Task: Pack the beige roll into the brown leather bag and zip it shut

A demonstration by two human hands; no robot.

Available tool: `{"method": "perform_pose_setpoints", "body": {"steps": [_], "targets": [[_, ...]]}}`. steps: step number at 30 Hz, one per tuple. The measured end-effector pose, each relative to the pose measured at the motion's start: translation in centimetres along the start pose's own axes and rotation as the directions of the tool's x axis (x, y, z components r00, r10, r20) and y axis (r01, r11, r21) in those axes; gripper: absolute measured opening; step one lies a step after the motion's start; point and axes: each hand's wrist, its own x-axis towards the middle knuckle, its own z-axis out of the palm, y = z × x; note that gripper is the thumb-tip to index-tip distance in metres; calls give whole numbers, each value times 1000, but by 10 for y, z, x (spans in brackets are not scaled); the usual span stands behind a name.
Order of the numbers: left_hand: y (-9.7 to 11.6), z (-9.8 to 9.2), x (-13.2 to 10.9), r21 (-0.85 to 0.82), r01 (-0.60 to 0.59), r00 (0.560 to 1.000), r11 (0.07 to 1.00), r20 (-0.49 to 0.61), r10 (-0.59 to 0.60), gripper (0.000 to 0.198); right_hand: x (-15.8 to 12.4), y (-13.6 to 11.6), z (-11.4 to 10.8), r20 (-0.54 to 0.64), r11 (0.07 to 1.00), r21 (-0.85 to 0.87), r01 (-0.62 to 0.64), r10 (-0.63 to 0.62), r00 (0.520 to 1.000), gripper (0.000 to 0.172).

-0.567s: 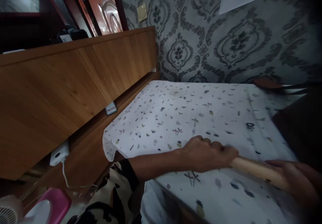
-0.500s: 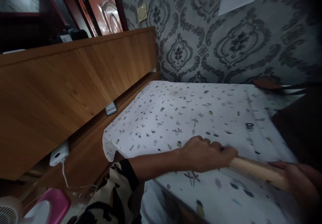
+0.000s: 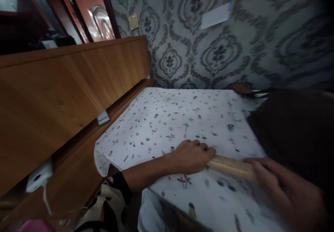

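A pale wooden stick (image 3: 231,166) lies across the near part of a bed covered by a white sheet (image 3: 169,120) with small printed figures. My left hand (image 3: 190,156) is wrapped round the stick's left end, knuckles up. My right hand (image 3: 284,190), blurred at the lower right, is curled over the stick's other end. Both hands rest low on the sheet.
A wooden headboard (image 3: 65,86) runs along the left, with a white charger (image 3: 39,176) and cable plugged in low down. Patterned grey wallpaper (image 3: 208,51) stands behind the bed. A dark cloth (image 3: 294,127) covers the bed's right side. A reddish door (image 3: 91,13) is at the top left.
The view has swung right and down, so everything sits further left in the frame. Both hands keep their hold on the stick, which appears shorter between them.
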Motion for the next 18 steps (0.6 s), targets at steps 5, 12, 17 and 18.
{"method": "perform_pose_setpoints", "body": {"steps": [5, 12, 17, 18], "targets": [[7, 12, 3, 124, -10, 997, 992, -77, 19, 16, 13, -46, -9, 179, 966, 238, -97, 54, 982, 41], [22, 17, 13, 208, -10, 995, 978, -99, 31, 15, 9, -50, -4, 445, 765, 511, -392, 155, 882, 35], [30, 6, 18, 108, 22, 999, 994, -46, -17, 13, 4, -52, -3, 340, 836, 486, -254, 86, 937, 26], [30, 4, 19, 90, 28, 999, 996, -45, -24, 12, 4, -51, -4, 306, 872, 449, -193, 53, 950, 25]]}}
